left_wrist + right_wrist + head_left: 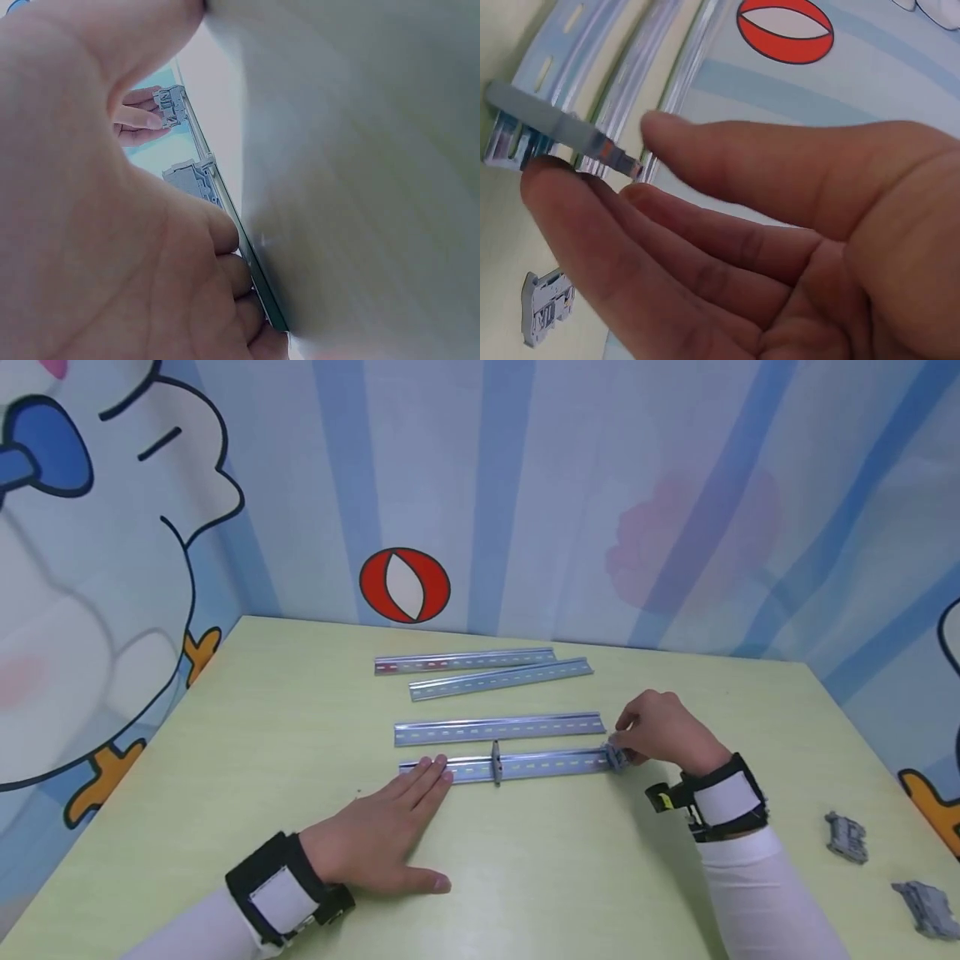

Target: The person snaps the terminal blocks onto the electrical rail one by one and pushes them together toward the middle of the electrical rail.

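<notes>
My left hand (378, 835) lies flat with its straight fingers pressing on the left end of a slotted metal DIN rail (555, 764). A grey terminal block (497, 763) stands upright across that rail near its middle. At the rail's right end is a second grey terminal block (615, 757), its narrow edge toward the right wrist camera. The fingers of my right hand (667, 731) touch this block from its outer side. In the right wrist view the thumb (705, 154) stands apart from the block, with a gap showing.
Just behind the worked rail lies another DIN rail (498, 728). Farther back, an angled rail (501, 679) and a rail with reddish marks (465, 661) lie close together. Two loose grey terminal blocks (847, 837) sit at the table's right side. A printed backdrop (570, 510) rises behind the table.
</notes>
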`<state>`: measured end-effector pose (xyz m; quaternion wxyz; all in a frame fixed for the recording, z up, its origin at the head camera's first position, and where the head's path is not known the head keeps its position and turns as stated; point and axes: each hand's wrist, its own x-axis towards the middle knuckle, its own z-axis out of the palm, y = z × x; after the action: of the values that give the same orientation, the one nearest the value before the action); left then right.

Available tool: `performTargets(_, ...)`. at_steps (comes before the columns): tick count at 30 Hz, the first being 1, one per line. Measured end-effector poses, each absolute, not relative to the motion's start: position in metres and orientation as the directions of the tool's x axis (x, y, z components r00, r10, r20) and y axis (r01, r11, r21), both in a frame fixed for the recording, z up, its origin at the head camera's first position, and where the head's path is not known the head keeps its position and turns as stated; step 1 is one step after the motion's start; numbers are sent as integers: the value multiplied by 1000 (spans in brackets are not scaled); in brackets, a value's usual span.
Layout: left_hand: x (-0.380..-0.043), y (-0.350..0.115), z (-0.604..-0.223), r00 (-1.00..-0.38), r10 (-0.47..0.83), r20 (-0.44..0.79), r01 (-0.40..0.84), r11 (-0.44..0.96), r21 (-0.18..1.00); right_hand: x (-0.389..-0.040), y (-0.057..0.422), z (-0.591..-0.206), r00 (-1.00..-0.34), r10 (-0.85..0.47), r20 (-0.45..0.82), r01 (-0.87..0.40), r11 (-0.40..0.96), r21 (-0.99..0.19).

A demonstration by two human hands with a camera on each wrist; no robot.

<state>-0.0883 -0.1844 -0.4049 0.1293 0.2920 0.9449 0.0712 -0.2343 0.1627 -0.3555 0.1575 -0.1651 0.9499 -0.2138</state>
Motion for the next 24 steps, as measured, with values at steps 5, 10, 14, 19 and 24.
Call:
performTargets(5, -89, -184, -405, -795, 565, -218, 528, 823, 208, -238, 173, -356, -871, -399, -285, -194, 814, -548)
performTargets(10, -90, -182, -405, -795, 563, -223, 525, 825, 210, -240, 177, -358, -863, -404, -303, -157, 785, -599)
performTargets(14, -90, -182, -404, -795, 562, -229, 520, 825, 219, -241, 177, -359, -862, -408, -300, -152, 774, -615)
performTargets(19, -90, -182, -403, -795, 561, -230, 518, 826, 224, -241, 175, -360, -865, -407, -292, -141, 757, -638)
performTargets(24, -90, -183, -405, -801, 553, -231, 515, 832, 207, -241, 170, -363, -862, -426, -275, -148, 730, -667)
